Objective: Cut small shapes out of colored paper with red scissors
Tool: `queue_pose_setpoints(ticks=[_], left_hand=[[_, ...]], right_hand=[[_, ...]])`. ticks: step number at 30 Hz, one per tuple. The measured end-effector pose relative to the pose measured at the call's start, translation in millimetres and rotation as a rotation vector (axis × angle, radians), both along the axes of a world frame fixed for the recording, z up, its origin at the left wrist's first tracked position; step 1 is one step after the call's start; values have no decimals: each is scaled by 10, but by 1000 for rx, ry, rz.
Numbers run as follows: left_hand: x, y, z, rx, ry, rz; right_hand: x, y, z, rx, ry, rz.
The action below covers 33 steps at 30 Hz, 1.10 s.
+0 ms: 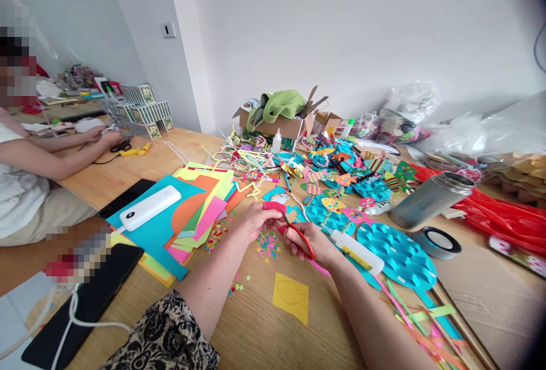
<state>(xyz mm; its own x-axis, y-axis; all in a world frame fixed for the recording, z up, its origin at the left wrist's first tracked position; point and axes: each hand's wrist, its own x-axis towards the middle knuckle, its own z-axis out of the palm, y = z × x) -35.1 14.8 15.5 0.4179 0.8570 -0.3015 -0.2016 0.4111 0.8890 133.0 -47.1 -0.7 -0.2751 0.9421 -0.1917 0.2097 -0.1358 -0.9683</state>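
Between thumb and fingers, my left hand (257, 219) pinches a small piece of red paper (275, 207). My right hand (313, 242) is closed around red-handled scissors (306, 244), whose blades meet the paper. Below the hands lies a heap of tiny coloured paper bits (268, 245). Closer to me, a yellow paper square (290, 297) bears a drawn fish outline. A white glue bottle (358, 252) lies just right of my right hand, beside a blue scalloped paper piece (396, 255).
Coloured paper sheets (200, 205) and a white power bank (150, 208) lie left. At right stand a steel thermos (430, 199) and its lid (437, 242). Paper fish and a cardboard box (273, 125) fill the back. A co-worker (25, 177) sits at far left.
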Motion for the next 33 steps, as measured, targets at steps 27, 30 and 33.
queue_pose_setpoints(ticks=[27, 30, 33], left_hand=[[-1, 5, -7, 17, 8, -15], [-2, 7, -10, 13, 3, -12], [-5, 2, -8, 14, 1, 0]], right_hand=[[-12, -2, 6, -16, 18, -10], [-10, -2, 7, -18, 21, -14], [-14, -4, 19, -22, 24, -19]])
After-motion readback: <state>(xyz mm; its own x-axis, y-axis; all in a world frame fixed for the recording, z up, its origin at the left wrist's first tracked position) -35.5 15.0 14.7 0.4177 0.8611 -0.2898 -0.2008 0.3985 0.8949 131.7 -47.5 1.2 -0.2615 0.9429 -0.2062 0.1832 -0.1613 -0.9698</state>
